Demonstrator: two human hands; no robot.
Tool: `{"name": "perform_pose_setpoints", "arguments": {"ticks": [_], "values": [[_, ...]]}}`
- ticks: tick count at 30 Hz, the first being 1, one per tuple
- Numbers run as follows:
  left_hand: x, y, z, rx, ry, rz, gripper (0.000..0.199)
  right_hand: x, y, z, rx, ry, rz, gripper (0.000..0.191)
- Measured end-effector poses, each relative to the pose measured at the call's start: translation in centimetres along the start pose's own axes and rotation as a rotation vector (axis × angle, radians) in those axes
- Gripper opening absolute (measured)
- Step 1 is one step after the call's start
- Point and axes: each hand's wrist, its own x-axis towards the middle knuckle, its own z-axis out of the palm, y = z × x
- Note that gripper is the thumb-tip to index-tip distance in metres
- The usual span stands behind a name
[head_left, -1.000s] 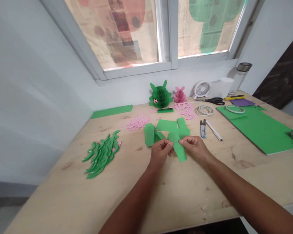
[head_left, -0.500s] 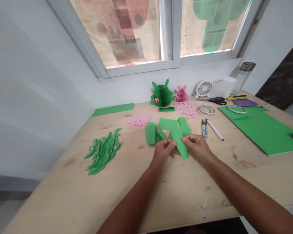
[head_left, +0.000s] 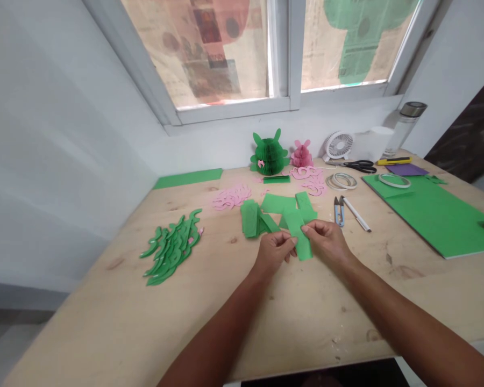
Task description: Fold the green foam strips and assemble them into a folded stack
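Between my hands is a strip of green paper [head_left: 299, 236], tilted and held a little above the table. My left hand [head_left: 275, 250] pinches its left edge, and my right hand [head_left: 327, 241] grips the right edge with thumb and fingers. Just beyond lie more green paper pieces [head_left: 279, 203] and a folded green stack [head_left: 250, 218]. Off to the left is a heap of curved green paper cutouts [head_left: 172, 248]. Pink paper cutouts [head_left: 231, 196] are spread behind the green pieces.
Thread snips [head_left: 339, 212] and a white pen [head_left: 356, 214] lie right of my hands. Farther back are tape rolls [head_left: 344, 181], black scissors [head_left: 361, 166], a yellow cutter [head_left: 394, 160], a small fan [head_left: 339, 145] and a green honeycomb figure [head_left: 269, 156]. A green sheet [head_left: 439, 215] lies far right.
My left hand has shifted slightly right along with the strip's left edge, and the strip looks narrower and straighter. Both hands keep their hold. The camera view has moved slightly.
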Motion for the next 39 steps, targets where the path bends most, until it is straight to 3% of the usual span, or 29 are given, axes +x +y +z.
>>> {"name": "perform_pose_setpoints", "arguments": {"ticks": [9,22,39], "values": [[-0.1,0.5,-0.4,0.016,0.02,0.049,0.024,-0.4,-0.8,0.3,0.015,-0.126,0.032,0.032],[0.2,0.2,-1.0,0.034,-0.019,0.058,0.026,-0.2,-0.6,-0.2,0.033,-0.158,0.06,0.033],[0.2,0.7,-1.7,0.03,-0.007,0.041,0.028,0.1,-0.4,-0.3,-0.138,-0.146,-0.001,0.039]]}}
